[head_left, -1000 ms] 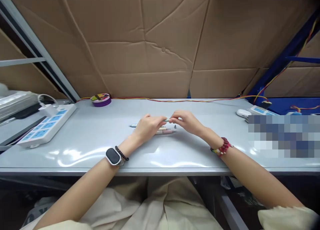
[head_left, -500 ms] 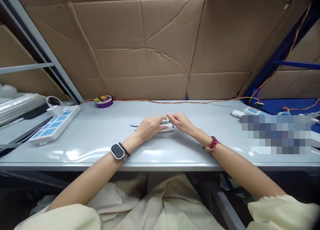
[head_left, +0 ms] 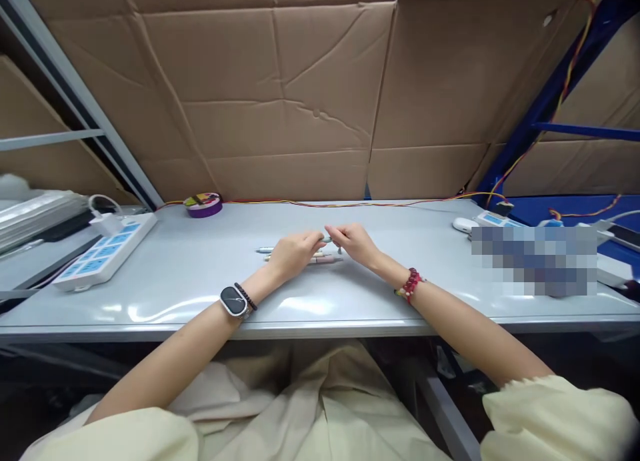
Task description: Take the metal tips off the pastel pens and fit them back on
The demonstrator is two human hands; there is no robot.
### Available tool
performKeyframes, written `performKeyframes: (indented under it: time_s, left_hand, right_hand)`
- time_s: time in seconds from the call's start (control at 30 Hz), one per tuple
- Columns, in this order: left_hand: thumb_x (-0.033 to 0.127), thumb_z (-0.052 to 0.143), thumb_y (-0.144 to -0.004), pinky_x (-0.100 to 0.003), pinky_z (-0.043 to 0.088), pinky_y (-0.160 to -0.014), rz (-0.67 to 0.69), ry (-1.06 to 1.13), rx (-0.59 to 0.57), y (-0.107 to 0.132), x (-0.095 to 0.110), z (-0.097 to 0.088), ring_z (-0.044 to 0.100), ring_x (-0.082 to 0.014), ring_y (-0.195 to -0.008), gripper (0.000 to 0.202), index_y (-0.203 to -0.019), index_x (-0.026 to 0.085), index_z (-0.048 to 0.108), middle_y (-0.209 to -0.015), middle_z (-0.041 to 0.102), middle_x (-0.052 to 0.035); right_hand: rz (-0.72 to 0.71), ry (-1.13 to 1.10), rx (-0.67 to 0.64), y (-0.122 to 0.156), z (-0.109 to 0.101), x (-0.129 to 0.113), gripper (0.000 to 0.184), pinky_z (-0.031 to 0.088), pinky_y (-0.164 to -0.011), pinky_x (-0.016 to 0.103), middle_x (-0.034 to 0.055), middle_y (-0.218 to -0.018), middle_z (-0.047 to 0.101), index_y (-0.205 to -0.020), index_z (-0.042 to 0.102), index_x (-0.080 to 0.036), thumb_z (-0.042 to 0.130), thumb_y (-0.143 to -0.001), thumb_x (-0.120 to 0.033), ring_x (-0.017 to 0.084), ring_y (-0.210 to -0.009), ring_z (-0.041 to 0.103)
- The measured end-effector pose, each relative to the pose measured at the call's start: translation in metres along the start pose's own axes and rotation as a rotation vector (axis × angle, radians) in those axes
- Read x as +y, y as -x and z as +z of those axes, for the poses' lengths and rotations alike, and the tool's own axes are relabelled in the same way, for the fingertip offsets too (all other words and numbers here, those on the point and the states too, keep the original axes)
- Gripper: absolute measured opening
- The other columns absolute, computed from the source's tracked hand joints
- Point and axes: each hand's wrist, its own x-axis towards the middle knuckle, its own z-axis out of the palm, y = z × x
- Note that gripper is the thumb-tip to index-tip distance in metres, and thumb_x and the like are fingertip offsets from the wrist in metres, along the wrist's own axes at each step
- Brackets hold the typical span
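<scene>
Above the middle of the grey table, my left hand (head_left: 294, 254) has its fingers closed around a slim pen (head_left: 327, 239). My right hand (head_left: 354, 242) pinches the other end of it, so only a short grey-green piece shows between them. On the tabletop under my hands lie several more pens. A pinkish pen (head_left: 325, 259) points to the right, and a blue-tipped pen (head_left: 264, 250) sticks out left of my left hand, which hides part of them. A small dark tip shows just below my right fingers.
A white power strip (head_left: 107, 253) with blue sockets lies at the left. A purple tape roll (head_left: 204, 207) sits at the back, beside a red and yellow cable (head_left: 310, 204). A white mouse-like object (head_left: 465, 225) and a blurred-out item (head_left: 537, 261) lie at the right. Cardboard (head_left: 300, 81) stands behind.
My hands have closed in on the held pen, and less of it shows; my left fingers now curl tighter around it. The whole view has shifted slightly.
</scene>
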Motion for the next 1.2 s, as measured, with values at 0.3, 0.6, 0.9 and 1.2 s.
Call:
performKeyframes:
  time_s: [0.3, 0.6, 0.9, 1.2]
  left_hand:
    - [0.037, 0.032, -0.097, -0.025, 0.044, -0.058, -0.015, 0.109, -0.010, 0.002, -0.012, 0.002, 0.059, -0.0131, -0.062, 0.031, -0.118, 0.019, 0.046, -0.077, 0.062, 0.0000]
    - [0.036, 0.033, -0.096, -0.024, 0.037, -0.051, -0.069, -0.003, 0.012, 0.000, -0.006, 0.002, 0.059, -0.0155, -0.068, 0.026, -0.098, 0.020, 0.052, -0.095, 0.060, -0.0067]
    - [0.036, 0.035, -0.096, -0.025, 0.042, -0.060, -0.022, 0.007, -0.033, 0.001, -0.009, 0.005, 0.062, -0.0175, -0.079, 0.028, -0.105, 0.021, 0.056, -0.093, 0.063, -0.0041]
    - [0.032, 0.032, -0.096, -0.026, 0.044, -0.061, -0.069, 0.049, -0.062, 0.001, -0.004, 0.004, 0.064, -0.0190, -0.077, 0.026, -0.109, 0.020, 0.051, -0.087, 0.068, -0.0039]
  right_hand:
    - [-0.143, 0.004, -0.113, -0.001, -0.010, -0.006, 0.026, 0.038, -0.059, 0.023, 0.0016, -0.081, 0.057, -0.079, 0.050, -0.019, 0.049, -0.086, -0.044, 0.012, -0.068, 0.050]
    - [-0.034, 0.057, -0.113, 0.001, -0.010, -0.006, 0.049, 0.022, -0.048, 0.024, -0.0048, -0.051, 0.031, -0.053, 0.034, -0.019, 0.031, -0.092, -0.049, 0.009, -0.048, 0.029]
    - [-0.086, 0.066, -0.231, -0.001, -0.027, 0.000, 0.019, 0.041, -0.064, 0.025, 0.0020, -0.081, 0.063, -0.086, 0.058, -0.019, 0.051, -0.085, -0.036, 0.014, -0.072, 0.055]
    - [-0.001, 0.136, -0.193, 0.000, -0.012, -0.001, 0.041, 0.035, -0.056, 0.025, 0.0005, -0.059, 0.058, -0.065, 0.056, -0.018, 0.034, -0.093, -0.037, 0.013, -0.055, 0.050]
